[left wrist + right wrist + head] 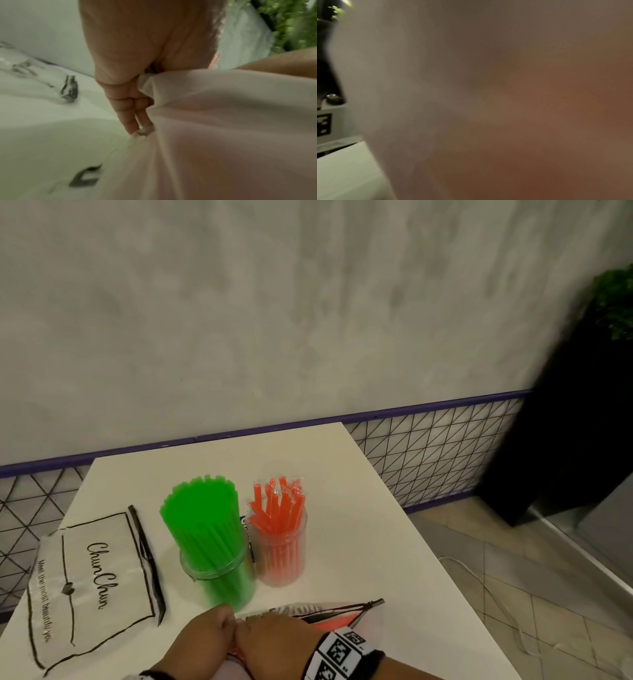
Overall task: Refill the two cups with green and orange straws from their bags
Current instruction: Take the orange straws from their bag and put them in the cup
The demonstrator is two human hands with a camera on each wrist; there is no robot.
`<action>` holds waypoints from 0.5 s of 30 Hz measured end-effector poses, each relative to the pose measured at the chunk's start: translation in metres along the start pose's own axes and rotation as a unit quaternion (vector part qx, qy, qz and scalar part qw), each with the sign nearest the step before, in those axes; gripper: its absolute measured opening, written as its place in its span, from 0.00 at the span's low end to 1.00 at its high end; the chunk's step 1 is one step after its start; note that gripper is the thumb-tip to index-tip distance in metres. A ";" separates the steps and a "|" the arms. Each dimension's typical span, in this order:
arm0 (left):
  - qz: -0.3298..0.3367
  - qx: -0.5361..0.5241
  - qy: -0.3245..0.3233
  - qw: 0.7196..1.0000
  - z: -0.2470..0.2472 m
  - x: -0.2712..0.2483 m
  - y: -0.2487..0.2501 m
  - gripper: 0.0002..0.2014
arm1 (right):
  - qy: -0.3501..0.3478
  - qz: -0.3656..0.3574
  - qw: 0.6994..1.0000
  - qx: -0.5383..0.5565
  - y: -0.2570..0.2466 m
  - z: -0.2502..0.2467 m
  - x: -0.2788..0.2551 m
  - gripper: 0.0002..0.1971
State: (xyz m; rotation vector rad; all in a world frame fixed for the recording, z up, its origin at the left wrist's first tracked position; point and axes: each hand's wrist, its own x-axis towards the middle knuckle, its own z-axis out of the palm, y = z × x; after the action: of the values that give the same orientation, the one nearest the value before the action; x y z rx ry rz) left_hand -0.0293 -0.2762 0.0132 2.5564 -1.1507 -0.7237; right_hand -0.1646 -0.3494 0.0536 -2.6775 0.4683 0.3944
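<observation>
A clear cup packed with green straws (pixel 209 539) stands mid-table, and to its right a clear cup (pixel 281 556) holds wrapped orange straws (pixel 277 508). At the near edge lies a translucent printed bag (pixel 346 613) with orange straws showing through it. My left hand (pixel 202 642) and right hand (pixel 274 642) meet at its left end, knuckles together. In the left wrist view my left fingers (pixel 135 108) curl and pinch a fold of the bag's film (pixel 223 121). My right fingers are tucked under at the bag's edge, and bag film (pixel 402 81) blocks the right wrist view.
A flat printed bag (pixel 92 583) lies on the left of the white table (pixel 376 542). A wall with a wire grid panel (pixel 438 453) runs behind. A dark planter (pixel 565 422) stands at the right, and a white cable (pixel 479 580) lies on the tiled floor.
</observation>
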 end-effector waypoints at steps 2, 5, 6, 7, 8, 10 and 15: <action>-0.015 -0.106 -0.028 0.994 -0.004 0.002 0.002 0.14 | 0.023 -0.004 1.000 0.005 -0.004 -0.008 -0.003 0.16; -0.054 -0.293 -0.054 0.953 -0.015 0.001 0.005 0.11 | 0.052 -0.051 0.996 0.047 0.001 -0.022 -0.013 0.16; -0.067 -0.322 -0.050 0.943 -0.017 0.002 0.004 0.12 | 0.063 -0.060 0.995 0.056 0.003 -0.028 -0.015 0.13; -0.077 -0.330 -0.046 0.940 -0.021 0.001 0.005 0.11 | 0.073 -0.070 0.993 0.066 0.005 -0.034 -0.017 0.11; -0.079 -0.334 -0.045 0.938 -0.024 0.000 0.006 0.08 | 0.080 -0.083 0.990 0.077 0.005 -0.040 -0.019 0.09; -0.043 -0.311 -0.055 0.948 -0.028 -0.003 0.007 0.06 | 0.082 -0.097 0.987 0.099 0.005 -0.051 -0.024 0.08; 0.028 -0.241 -0.068 0.968 -0.036 -0.013 0.014 0.10 | 0.092 -0.085 0.985 0.123 0.014 -0.061 -0.026 0.06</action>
State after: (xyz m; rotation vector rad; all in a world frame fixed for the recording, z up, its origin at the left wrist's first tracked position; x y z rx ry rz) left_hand -0.0262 -0.2752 0.0539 2.0872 -0.9358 -1.0348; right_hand -0.1809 -0.3804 0.1114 -2.4977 0.3139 0.0360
